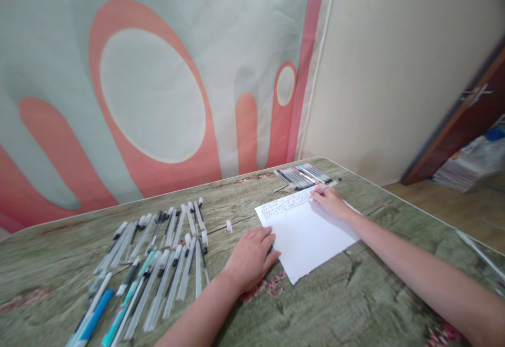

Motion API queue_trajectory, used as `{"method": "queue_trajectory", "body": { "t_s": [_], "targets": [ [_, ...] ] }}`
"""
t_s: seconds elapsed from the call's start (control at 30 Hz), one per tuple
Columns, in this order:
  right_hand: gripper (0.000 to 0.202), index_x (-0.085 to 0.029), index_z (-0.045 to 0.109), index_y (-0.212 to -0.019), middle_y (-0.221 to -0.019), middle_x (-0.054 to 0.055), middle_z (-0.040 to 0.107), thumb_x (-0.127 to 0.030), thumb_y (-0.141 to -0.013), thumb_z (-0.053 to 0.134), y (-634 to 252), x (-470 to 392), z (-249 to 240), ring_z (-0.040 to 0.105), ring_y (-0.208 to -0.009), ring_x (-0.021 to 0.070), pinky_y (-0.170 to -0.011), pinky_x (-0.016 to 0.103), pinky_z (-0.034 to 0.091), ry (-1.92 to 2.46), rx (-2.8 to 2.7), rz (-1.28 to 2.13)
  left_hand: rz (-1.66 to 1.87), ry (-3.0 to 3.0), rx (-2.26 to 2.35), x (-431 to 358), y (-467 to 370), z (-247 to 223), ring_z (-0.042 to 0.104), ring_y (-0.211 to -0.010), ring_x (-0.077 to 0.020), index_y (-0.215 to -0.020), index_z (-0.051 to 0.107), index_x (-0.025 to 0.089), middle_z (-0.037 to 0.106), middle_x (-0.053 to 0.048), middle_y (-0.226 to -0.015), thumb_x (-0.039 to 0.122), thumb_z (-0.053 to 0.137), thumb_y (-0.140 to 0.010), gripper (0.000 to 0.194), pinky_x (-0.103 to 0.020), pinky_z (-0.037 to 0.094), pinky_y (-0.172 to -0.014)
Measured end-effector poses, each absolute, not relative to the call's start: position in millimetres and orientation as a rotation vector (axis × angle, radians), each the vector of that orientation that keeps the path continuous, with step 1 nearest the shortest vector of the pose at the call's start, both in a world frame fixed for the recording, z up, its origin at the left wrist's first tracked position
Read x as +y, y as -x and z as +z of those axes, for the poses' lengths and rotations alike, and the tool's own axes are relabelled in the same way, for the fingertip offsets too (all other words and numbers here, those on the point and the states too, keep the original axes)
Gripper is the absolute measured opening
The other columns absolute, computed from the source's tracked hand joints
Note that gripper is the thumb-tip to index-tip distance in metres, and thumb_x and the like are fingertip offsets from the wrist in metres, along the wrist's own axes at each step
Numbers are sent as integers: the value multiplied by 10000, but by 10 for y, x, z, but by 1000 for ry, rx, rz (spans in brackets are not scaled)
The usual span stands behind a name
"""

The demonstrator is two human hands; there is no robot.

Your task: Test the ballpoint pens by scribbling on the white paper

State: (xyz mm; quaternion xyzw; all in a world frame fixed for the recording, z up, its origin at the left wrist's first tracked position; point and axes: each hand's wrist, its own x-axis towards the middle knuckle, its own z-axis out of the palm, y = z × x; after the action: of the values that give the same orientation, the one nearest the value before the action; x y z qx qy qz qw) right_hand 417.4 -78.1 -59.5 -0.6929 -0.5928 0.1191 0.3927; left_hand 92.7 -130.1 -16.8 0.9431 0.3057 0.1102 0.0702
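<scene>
A white sheet of paper (311, 244) lies on the table, with several lines of handwriting across its upper part. My right hand (328, 200) rests on the sheet's upper right and is closed around a pen (333, 183), whose back end points up to the right. At the sheet's left edge my left hand (254, 255) lies palm down, fingers stretched out, the fingertips touching the paper. Left of that hand, a small white pen cap (229, 225) sits on the tabletop. The pen's tip is hidden by my fingers.
Two rows of pens, mostly clear-barrelled (173, 273), cover the left of the table (224, 200), with a blue pen (97, 315) and a turquoise pen (122, 310). Beyond the paper lies another row of pens (302, 175). A printed curtain (158, 94) hangs behind.
</scene>
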Motion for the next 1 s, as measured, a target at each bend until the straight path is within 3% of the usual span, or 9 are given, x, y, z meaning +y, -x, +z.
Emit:
{"method": "queue_trajectory", "body": {
  "t_s": [0.7,1.0],
  "targets": [
    [144,-198,497,-632,-547,-14,530,-299,-723,448,-4183,-787,-591,482,-547,138,-541,240,342,1756,-1580,192,335,-2829,904,-1295,-925,-175,408,-1170,-223,-1163,484,197,468,-93,-1271,414,327,-867,399,-408,299,-979],
    [196,-194,515,-637,-537,-10,535,-347,-737,444,-4180,-791,-593,479,-533,140,-544,247,350,1769,-1540,224,324,-2825,912,-1294,-919,-166,405,-1174,-222,-1158,488,200,461,-93,-1281,414,324,-867,397,-413,295,-981]
  ]
}}
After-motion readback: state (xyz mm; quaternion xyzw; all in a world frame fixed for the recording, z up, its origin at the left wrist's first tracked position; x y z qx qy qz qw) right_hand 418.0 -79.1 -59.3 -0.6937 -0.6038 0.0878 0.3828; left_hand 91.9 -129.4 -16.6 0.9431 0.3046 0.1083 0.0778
